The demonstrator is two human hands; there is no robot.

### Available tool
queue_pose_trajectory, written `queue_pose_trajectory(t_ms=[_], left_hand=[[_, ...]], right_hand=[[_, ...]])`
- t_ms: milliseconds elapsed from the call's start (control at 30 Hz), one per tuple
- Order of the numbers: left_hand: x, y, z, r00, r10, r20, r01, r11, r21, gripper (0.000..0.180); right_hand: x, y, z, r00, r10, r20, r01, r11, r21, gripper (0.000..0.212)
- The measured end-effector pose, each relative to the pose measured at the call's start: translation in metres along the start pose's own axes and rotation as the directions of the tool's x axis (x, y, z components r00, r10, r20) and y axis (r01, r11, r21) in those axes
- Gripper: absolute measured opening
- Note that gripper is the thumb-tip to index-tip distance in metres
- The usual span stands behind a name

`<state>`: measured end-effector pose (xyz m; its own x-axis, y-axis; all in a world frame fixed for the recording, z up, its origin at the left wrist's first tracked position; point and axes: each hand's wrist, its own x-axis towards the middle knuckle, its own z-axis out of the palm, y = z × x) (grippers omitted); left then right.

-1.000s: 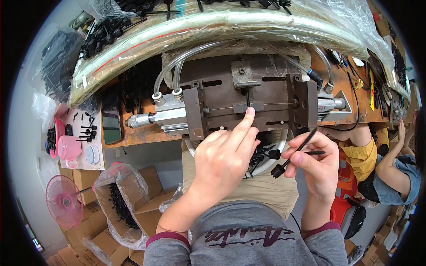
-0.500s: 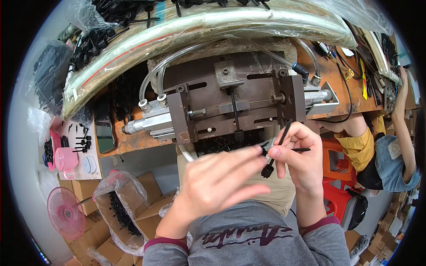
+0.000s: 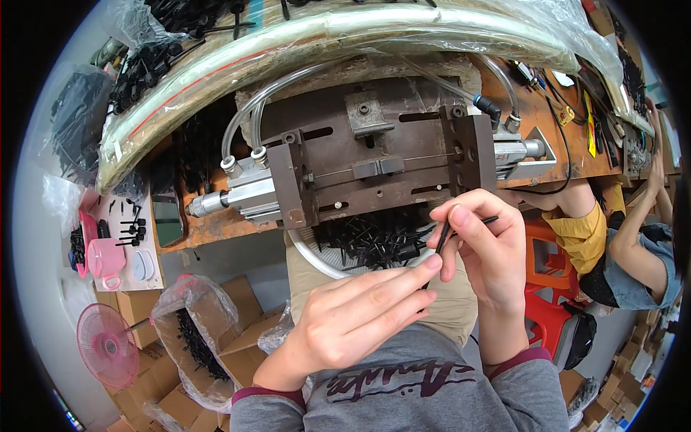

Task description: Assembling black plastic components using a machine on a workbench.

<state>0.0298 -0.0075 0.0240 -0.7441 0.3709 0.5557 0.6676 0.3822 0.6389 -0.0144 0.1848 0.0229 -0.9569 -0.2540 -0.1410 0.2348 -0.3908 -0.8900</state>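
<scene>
From left to right, we see the person's left hand [image 3: 353, 313] palm down, its fingers extended close together and pointing right, the fingertips at the black parts [image 3: 442, 239] by the right hand [image 3: 486, 241]. We cannot tell whether the left has hold of anything. The right hand is raised with bent fingers, closed in a pinch on those thin black parts, which sit near the middle, just beyond the person's lap.

Around them, at the left, are a pink fan [image 3: 108, 345], a carton lined with a clear bag [image 3: 219, 295] and a pink cup [image 3: 106, 258]. At centre, a brown metal fixture [image 3: 327, 155] stands on the wooden bench [image 3: 201, 229], with more black pieces [image 3: 371, 236] heaped below its near edge. At the right are a red stool [image 3: 540, 324] and another person's arm [image 3: 637, 216].

The left thumb is hidden, the left hand covers part of the held pieces, and the other person is partly lost in the dark rim.
</scene>
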Motion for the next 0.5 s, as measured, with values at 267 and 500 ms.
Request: queue_pose_trajectory(t_ms=[267, 500], left_hand=[[-0.0022, 0.0037, -0.0012, 1.0, -0.012, 0.006, 0.012, 1.0, -0.007, 0.032], [-0.0036, 0.0027, -0.004, 1.0, 0.005, 0.026, -0.004, 0.999, -0.039, 0.025]], right_hand=[[-0.004, -0.0015, 0.0042, 0.999, -0.033, 0.01, 0.034, 0.998, -0.051, 0.011], [-0.0061, -0.0018, 0.0064, 0.998, -0.056, 0.006, 0.056, 0.995, -0.085, 0.009]])
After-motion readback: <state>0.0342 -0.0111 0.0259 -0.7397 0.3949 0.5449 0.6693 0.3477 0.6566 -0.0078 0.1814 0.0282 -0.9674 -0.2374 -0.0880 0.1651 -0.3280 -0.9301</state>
